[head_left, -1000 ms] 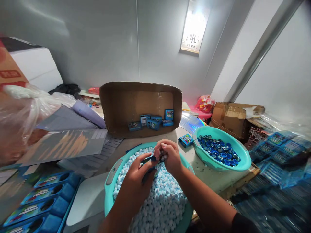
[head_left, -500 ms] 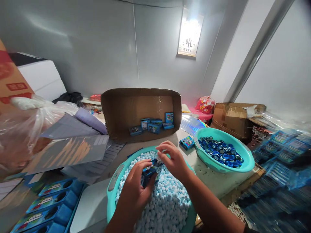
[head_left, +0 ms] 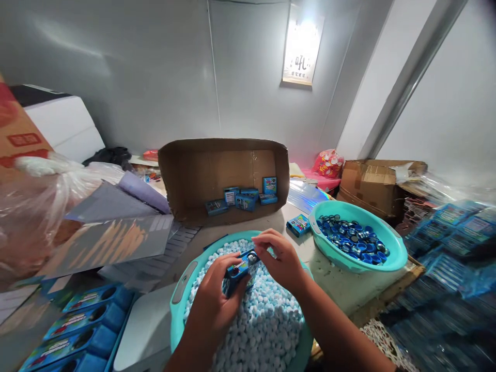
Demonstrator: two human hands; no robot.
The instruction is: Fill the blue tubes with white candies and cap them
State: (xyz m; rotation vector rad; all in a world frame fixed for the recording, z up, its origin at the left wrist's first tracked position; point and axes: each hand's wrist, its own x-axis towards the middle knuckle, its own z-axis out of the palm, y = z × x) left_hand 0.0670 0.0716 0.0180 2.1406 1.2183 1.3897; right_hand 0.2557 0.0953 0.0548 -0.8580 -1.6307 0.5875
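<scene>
The left hand (head_left: 215, 299) is gripping a small blue box (head_left: 239, 268) just above a teal basin (head_left: 179, 281) heaped with pale blue and white tablets (head_left: 259, 325); its fingers are curling closed around the lower end of the box, which is lying tilted with its upper end pointing toward the right hand (head_left: 281, 258); the right hand's fingers are pinching at that upper end, where a dark round piece is showing, though whether they are holding it or only touching it is too small to tell; both hands are hovering over the near half of the basin, which is sitting on the desk (head_left: 248, 225); to the right, a second teal basin (head_left: 387, 261) is holding a pile of dark blue caps (head_left: 354, 242), and a single blue box (head_left: 297, 225) is lying on the desk just beside its rim; behind the hands, an open cardboard carton (head_left: 194, 175) is lying on its side with several more small blue boxes (head_left: 242, 197) resting inside; flat blue printed packaging (head_left: 77, 323) is lying stacked at the lower left, and a clear plastic bag (head_left: 42, 201) is bulging at the far left.
</scene>
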